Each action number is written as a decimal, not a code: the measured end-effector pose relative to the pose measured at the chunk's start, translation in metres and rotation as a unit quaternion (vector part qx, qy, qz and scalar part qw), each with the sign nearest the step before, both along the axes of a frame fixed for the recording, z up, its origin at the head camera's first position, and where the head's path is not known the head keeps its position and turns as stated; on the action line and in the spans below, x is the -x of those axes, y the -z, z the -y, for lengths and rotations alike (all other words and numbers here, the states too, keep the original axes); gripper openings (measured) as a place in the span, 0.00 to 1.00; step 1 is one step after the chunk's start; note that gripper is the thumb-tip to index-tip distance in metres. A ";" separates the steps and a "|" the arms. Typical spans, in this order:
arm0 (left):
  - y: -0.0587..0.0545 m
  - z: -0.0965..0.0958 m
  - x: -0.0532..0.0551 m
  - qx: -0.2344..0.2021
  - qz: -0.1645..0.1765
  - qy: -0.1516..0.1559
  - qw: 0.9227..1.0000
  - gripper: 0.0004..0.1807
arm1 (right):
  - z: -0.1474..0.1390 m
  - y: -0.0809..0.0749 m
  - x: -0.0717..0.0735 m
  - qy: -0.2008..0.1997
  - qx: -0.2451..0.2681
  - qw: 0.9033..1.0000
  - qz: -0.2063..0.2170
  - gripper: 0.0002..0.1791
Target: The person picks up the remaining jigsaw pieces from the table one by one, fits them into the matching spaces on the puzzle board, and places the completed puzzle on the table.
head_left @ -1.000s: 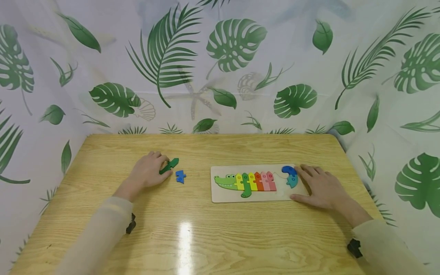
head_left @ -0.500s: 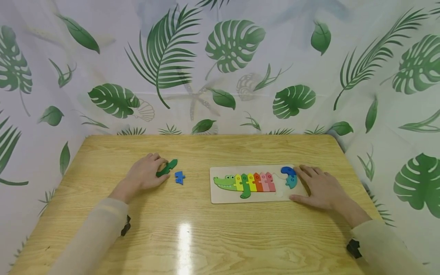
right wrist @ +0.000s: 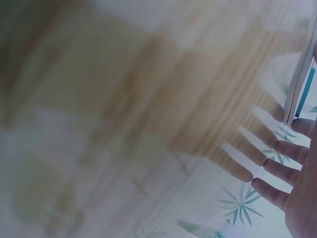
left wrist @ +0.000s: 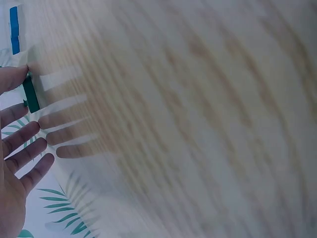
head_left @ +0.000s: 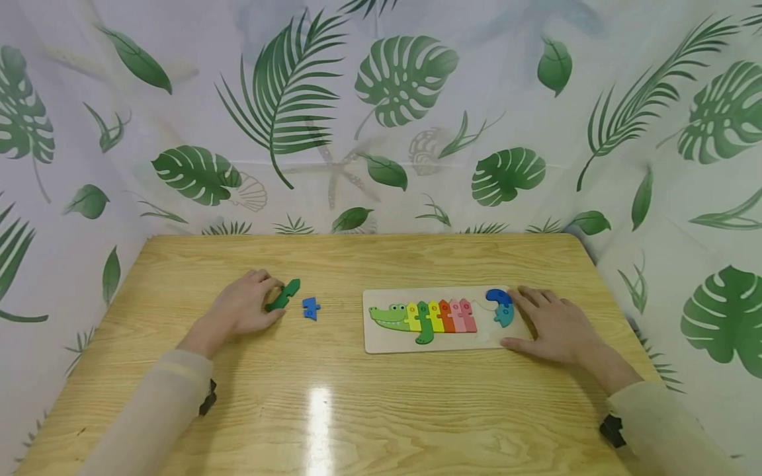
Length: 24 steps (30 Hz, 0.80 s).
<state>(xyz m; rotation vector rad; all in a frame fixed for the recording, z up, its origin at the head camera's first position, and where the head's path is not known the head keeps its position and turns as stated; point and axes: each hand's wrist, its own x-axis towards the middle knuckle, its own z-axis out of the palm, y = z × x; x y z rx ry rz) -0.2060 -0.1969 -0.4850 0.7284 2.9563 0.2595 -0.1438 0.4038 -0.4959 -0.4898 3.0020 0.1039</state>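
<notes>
My left hand [head_left: 244, 304] pinches a dark green puzzle piece [head_left: 284, 295] between thumb and index finger, low at the left side of the table. In the left wrist view the other fingers spread away from that green piece [left wrist: 30, 94]. Just right of it lies a blue puzzle piece [head_left: 311, 309], apart from the hand. My right hand [head_left: 559, 327] rests at the right end of the wooden puzzle board [head_left: 375, 344], its fingers fairly straight. On the board lie a crocodile head [head_left: 389, 315], several coloured body pieces [head_left: 440, 317] and a blue tail [head_left: 505, 307].
A wood-grain table [head_left: 357, 410] carries everything, with a bright reflection near its front. Behind and at both sides hangs a white curtain [head_left: 333, 86] printed with green leaves.
My left hand has drawn the green piece slightly left and toward me, widening its gap to the blue piece. The right hand stays at the board's end.
</notes>
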 end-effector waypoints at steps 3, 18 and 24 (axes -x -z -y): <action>0.000 0.001 0.000 -0.002 0.000 0.001 1.000 0.31 | 0.000 -0.001 0.000 0.001 -0.002 1.000 0.000 0.61; 0.002 0.005 -0.005 -0.024 -0.003 -0.010 1.000 0.36 | 0.003 -0.003 -0.003 0.000 0.002 1.000 -0.001 0.61; 0.001 0.004 -0.007 -0.026 -0.004 -0.008 1.000 0.37 | 0.004 -0.004 -0.003 0.002 -0.001 1.000 -0.001 0.61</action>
